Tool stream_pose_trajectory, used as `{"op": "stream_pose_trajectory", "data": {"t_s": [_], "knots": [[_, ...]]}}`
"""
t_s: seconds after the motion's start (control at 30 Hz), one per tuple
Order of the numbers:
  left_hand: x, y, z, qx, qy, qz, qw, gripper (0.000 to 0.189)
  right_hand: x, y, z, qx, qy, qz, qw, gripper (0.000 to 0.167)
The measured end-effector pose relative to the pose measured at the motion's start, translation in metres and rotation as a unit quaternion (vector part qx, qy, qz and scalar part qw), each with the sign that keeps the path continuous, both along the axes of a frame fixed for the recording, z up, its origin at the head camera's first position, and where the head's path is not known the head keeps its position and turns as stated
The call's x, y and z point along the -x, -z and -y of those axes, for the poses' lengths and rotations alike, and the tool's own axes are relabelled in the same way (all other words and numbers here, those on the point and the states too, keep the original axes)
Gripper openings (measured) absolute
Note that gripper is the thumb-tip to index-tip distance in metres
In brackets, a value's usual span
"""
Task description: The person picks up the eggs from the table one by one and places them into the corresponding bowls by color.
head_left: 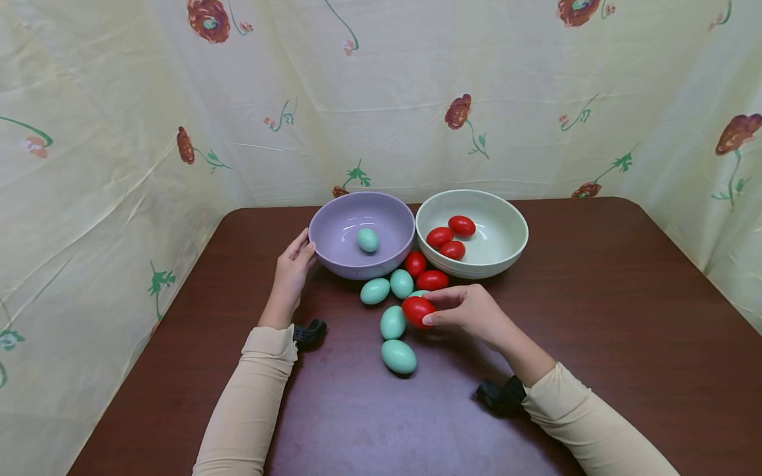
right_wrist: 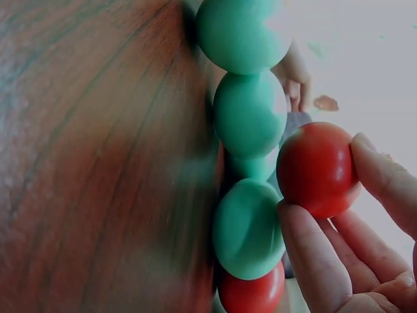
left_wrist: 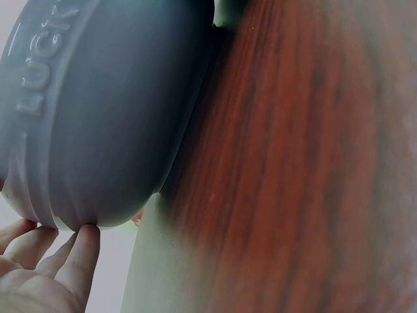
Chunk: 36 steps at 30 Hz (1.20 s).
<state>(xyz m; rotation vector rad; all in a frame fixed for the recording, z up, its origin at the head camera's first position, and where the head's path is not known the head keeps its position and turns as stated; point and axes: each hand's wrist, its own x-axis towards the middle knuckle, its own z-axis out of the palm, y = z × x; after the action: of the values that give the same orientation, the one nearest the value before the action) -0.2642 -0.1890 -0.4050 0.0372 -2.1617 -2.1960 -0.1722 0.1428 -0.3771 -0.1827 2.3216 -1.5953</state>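
Note:
My right hand (head_left: 476, 314) pinches a red egg (head_left: 418, 311) between thumb and fingers, raised over the tabletop. Below it in the right wrist view, a green egg (right_wrist: 249, 228) and others line up on the wood. With fairly straight fingers, my left hand (head_left: 288, 274) touches the outer left side of the purple bowl (head_left: 336, 231). Its fingertips (left_wrist: 88, 235) press against the wall, which bears raised letters. One mint-green egg (head_left: 368, 240) lies inside that bowl. The pale green bowl (head_left: 497, 238) beside it holds three red eggs, one of them a red egg (head_left: 462, 226) toward the back.
Several mint-green eggs, including a front one (head_left: 399, 357), lie loose before the bowls. Two red eggs, one a red egg (head_left: 432, 280), rest by the pale bowl's base. A flowered cloth (head_left: 381, 99) hangs behind the brown table (head_left: 625, 297).

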Motion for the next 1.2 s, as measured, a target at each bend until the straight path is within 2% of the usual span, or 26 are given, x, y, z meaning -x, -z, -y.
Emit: {"op": "stream_pose_trajectory", "data": {"t_s": [0.23,0.63,1.2], "knots": [[0.000,0.000,0.000,0.002,-0.002,0.005,1.0000,0.054,0.001,-0.002,-0.002,-0.002,0.003,-0.009,1.0000,0.045],[0.001,0.001,0.001,0.001,0.001,0.004,1.0000,0.055,0.005,-0.017,-0.014,-0.005,0.031,-0.034,0.9989,0.048],[0.001,0.001,0.001,-0.001,0.003,0.002,1.0000,0.054,0.019,-0.042,-0.039,-0.066,0.055,-0.060,0.9946,0.051]]}}
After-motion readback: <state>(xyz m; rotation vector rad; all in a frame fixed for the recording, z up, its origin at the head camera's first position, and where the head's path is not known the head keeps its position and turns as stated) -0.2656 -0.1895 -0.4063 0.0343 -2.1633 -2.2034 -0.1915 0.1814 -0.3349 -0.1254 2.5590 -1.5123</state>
